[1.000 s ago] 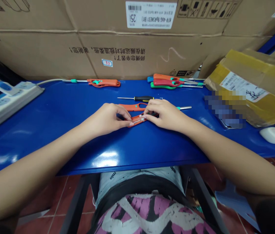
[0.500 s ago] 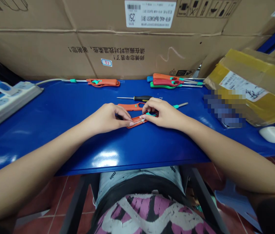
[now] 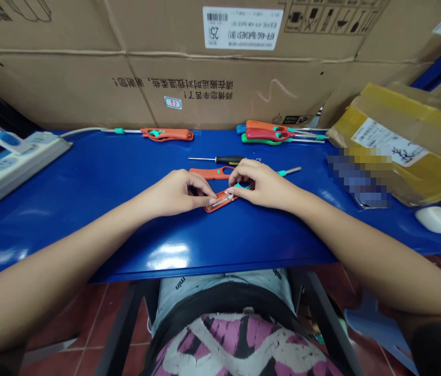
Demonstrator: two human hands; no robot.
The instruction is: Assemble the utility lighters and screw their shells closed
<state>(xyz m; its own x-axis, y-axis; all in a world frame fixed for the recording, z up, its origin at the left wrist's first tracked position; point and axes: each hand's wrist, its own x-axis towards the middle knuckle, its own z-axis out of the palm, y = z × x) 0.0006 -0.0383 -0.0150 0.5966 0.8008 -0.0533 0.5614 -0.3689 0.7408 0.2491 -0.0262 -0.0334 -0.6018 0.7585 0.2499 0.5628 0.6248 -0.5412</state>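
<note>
Blue counter (image 3: 204, 237), two bare hands at work near its middle. Right hand (image 3: 254, 183) grasps an opened orange lighter (image 3: 219, 202), thumb on the near side, fingers on the far. Left hand (image 3: 189, 193) has thumb and fingertips at the exposed inner parts; whether they pinch anything, I cannot tell from here. Just behind: orange shell piece (image 3: 207, 173), then screwdriver (image 3: 228, 160), shaft pointing left. Farther back: several coloured lighters (image 3: 269, 134) bunched right, one orange lighter (image 3: 173, 134) lying left, well apart.

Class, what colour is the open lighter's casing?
The open lighter's casing is orange, showing best in the head view.
</note>
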